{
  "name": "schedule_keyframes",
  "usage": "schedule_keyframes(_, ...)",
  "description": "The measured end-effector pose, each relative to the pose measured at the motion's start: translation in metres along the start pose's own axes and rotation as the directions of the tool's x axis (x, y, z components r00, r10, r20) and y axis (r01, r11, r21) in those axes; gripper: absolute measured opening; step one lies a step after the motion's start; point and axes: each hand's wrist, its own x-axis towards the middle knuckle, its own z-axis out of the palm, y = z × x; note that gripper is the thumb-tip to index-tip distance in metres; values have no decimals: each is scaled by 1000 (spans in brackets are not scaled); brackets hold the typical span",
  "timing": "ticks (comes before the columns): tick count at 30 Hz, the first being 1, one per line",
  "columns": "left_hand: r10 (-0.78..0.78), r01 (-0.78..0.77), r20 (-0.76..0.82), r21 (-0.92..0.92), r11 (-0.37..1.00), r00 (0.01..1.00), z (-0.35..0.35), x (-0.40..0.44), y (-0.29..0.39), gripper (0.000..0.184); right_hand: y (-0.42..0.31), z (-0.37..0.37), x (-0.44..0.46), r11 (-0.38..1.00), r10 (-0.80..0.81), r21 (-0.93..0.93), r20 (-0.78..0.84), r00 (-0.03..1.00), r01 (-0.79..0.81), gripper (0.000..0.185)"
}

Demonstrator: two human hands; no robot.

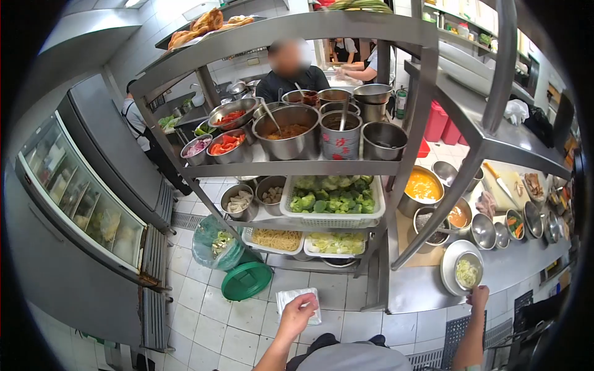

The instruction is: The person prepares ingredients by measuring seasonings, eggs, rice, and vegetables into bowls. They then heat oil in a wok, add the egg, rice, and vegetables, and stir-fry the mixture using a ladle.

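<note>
At the right, my right hand (478, 298) is closed on the near rim of a small metal bowl (477, 260) of pale green chopped vegetable (466, 272). That bowl overlaps a white bowl (448, 271) near the steel counter's front edge. My left hand (299, 311) is in front of my body, fingers curled in; what it holds, if anything, is hidden. Behind it in the picture is a flat white square thing (288, 298), of a kind I cannot make out.
A steel rack (291, 168) ahead bears pots, a basket of broccoli (334, 196) and a tray of noodles (276, 239). Left are a green bin lid (246, 281) and a glass-front fridge (80, 185). A knife (500, 181) lies on the right counter. A person (272, 85) stands behind the rack.
</note>
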Motion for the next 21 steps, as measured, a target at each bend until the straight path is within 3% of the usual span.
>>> schedule_keyframes(2,5,-5,-3,17,1000,1000,-27,6,1,37,11,3,21,1000,16,-14,12,1000,-16,22)
schedule_keyframes(6,-9,6,52,46,999,999,-60,23,-1,38,-5,11,7,966,-15,255,-65,998,31,19)
schedule_keyframes(7,1,-6,78,53,999,997,-66,28,-1,38,-4,15,1,955,-40,280,-195,980,94,23)
schedule_keyframes(11,35,-46,159,63,997,987,-78,45,-7,39,-8,-26,-9,929,9,366,-177,984,57,22)
schedule_keyframes(12,45,-57,175,65,996,984,-78,49,-10,40,-3,-32,-22,907,-51,389,-279,959,162,19)
schedule_keyframes(17,90,-167,371,183,969,924,-56,68,-22,37,-5,-82,-126,913,-77,371,-257,963,172,17)
schedule_keyframes(21,3,-151,525,240,959,851,-12,65,-6,33,-16,-89,-236,937,-110,307,-195,975,167,12)
